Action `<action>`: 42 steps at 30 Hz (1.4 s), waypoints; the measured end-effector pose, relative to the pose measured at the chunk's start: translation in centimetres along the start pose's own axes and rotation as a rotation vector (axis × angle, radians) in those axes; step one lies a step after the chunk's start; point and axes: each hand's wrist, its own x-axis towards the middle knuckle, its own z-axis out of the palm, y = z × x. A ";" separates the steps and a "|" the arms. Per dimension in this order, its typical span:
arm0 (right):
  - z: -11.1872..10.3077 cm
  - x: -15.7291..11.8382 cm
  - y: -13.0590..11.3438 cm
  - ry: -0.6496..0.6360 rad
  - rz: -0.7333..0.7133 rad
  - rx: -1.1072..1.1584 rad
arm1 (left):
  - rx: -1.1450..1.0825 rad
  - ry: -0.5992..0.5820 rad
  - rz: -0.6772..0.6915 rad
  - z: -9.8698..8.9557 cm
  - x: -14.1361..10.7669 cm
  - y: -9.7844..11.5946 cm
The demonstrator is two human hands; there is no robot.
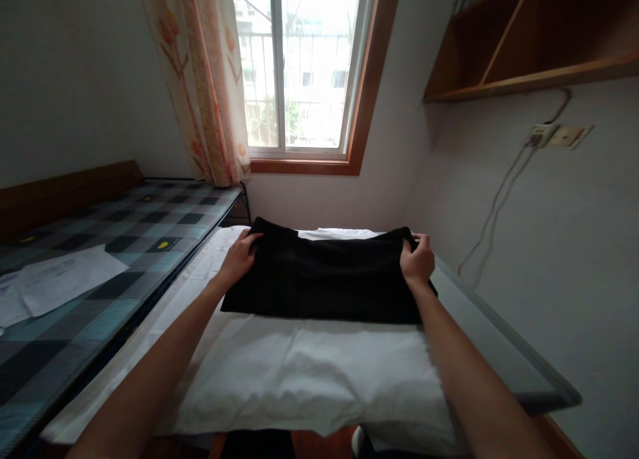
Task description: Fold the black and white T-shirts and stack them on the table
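A black cloth [329, 279], folded into a wide rectangle, is held over a white sheet [299, 372] that covers a table. Its lower edge lies along the sheet, and its top edge sags a little between the two upper corners. My left hand [240, 256] pinches the upper left corner, thumb on the near side. At the upper right corner my right hand [418, 258] has its fingers closed round the cloth.
A bed with a checked mattress [124, 246] and white papers [64, 279] stands at the left. A window [304, 73] and curtain [214, 80] are ahead. A wooden shelf [539, 73], wall socket [554, 136] and hanging cable are on the right.
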 end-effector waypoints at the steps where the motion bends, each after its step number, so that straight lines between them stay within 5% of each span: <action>1: 0.4 0.6 -0.5 -0.002 -0.011 0.025 | 0.021 0.014 -0.022 -0.2 0.7 -0.8; 7: 4.0 1.0 -3.4 -0.147 -0.099 -0.112 | 0.247 -0.058 -0.175 0.8 2.6 -3.3; 14: 7.3 -6.4 -7.5 -0.442 -0.597 -0.106 | 0.201 -0.282 -0.068 6.1 0.8 2.2; 20: 8.1 -8.5 -7.3 -0.659 -0.620 -0.257 | 0.203 -0.400 0.026 9.1 -1.3 3.8; 28: 8.0 -6.8 -5.5 -0.683 -0.508 -0.308 | 0.292 -0.282 -0.109 6.8 -2.4 5.2; 42: 7.8 -7.1 -5.3 -0.650 -0.538 -0.303 | 0.311 -0.594 -0.136 4.2 -2.5 7.1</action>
